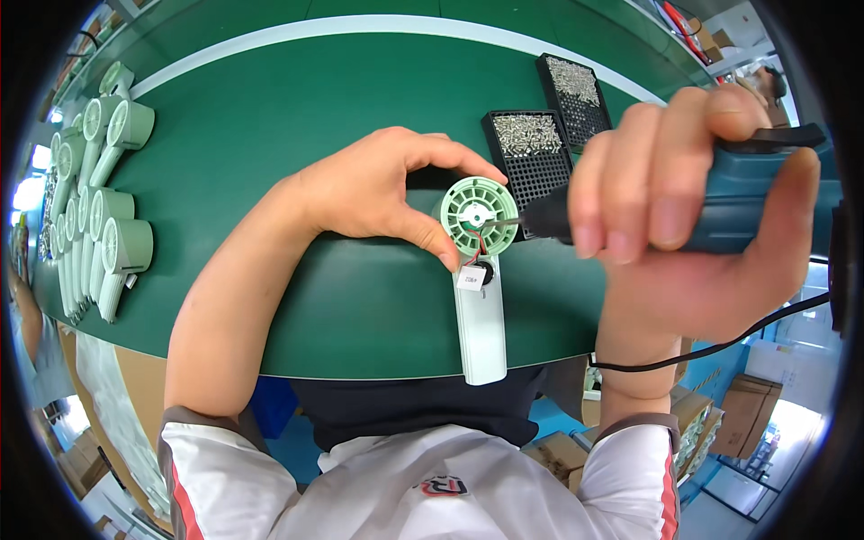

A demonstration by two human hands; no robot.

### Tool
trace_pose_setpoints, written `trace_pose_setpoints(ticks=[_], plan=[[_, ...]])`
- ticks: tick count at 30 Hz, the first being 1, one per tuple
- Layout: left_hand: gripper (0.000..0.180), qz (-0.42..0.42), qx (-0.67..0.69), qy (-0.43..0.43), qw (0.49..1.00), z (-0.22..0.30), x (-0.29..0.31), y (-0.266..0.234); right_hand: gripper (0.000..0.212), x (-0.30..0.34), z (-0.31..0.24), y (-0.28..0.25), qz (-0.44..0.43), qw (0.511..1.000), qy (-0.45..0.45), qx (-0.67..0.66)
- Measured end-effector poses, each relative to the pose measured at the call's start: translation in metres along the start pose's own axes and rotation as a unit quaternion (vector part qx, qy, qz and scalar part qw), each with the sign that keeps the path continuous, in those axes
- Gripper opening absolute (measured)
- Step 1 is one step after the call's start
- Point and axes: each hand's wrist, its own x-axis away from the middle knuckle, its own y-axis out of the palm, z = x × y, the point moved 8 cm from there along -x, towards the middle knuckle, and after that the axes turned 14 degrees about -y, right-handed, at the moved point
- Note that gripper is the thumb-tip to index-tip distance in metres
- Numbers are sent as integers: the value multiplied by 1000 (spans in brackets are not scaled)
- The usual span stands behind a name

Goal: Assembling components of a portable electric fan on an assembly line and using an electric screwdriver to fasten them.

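A light green handheld fan body [481, 333] lies on the green table with its round slotted head up and its pale handle toward me. My left hand [396, 193] grips the head's rim, thumb on the near side and fingers on the far side. In my right hand [661, 198] is a blue electric screwdriver [738, 202], wrapped by the fingers. Its thin bit reaches left to the white centre of the fan head; whether a screw sits under the tip is too small to tell. Red wires and a small white tag [471, 278] hang at the head's near edge.
Two black screw trays [529, 171] [576, 94] with many silver screws stand beyond the fan, to the right. Several more green fan bodies [121, 243] are stacked at the table's left end. A black cable [711, 353] runs below my right hand. Cardboard boxes [747, 414] stand at the lower right.
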Motion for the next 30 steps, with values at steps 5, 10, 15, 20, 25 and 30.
trace_pose_setpoints(ticks=[5, 10, 15, 20, 25, 30], plan=[[76, 25, -7, 9, 1000, -1, 2, -2, 50, 6, 12, 11, 17, 999, 17, 34], [76, 2, 18, -88, 996, 1, 5, -3, 48, 13, 18, 11, 37, 996, 38, 69], [76, 3, 69, -114, 991, -1, 6, -3, 47, 22, 19, 11, 50, 993, 54, 91], [75, -18, 73, -111, 991, -4, 3, -1, 45, 23, 21, 12, 53, 989, 71, 114], [77, 1, -4, -80, 997, -1, 3, -4, 44, 17, 29, 18, 45, 986, 87, 135], [77, 2, -3, -47, 999, -4, 4, -3, 32, 11, 38, 24, 53, 991, 70, 102]])
